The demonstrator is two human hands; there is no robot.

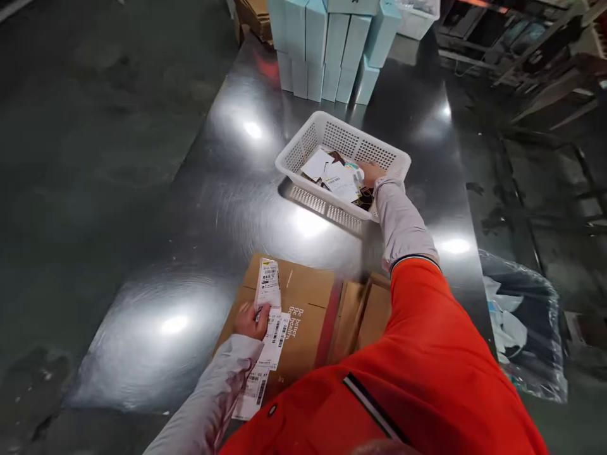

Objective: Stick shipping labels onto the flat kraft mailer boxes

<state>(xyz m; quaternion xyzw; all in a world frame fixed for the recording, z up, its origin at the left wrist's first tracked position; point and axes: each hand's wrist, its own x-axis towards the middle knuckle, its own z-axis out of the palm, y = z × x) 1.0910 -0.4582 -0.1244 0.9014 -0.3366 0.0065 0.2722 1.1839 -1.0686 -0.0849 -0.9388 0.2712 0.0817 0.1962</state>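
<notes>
- Reaching forward, your right hand [370, 172] sits inside the one white perforated plastic basket [308, 136] on the shiny steel table [227, 189]; its fingers rest among the loose white paper cards [332, 174] there, but you cannot tell from this view whether they are closed on any of them.
- Your left hand [250, 320] is pinched shut on a long strip of white printed shipping labels [269, 316], thumb on top; about four labels show, the top one standing up above your hand and the rest trailing down over your grey sleeve.
- That strip lies over the one brown cardboard carton [308, 303], flaps open, which sits at the near table edge just under your orange vest.
- Behind the basket, well apart from both hands, stands a stack of pale blue rectangular cartons [327, 44]; roughly ten faces can be counted.
- One clear plastic bag of scraps [521, 328] hangs off the table's right side.
</notes>
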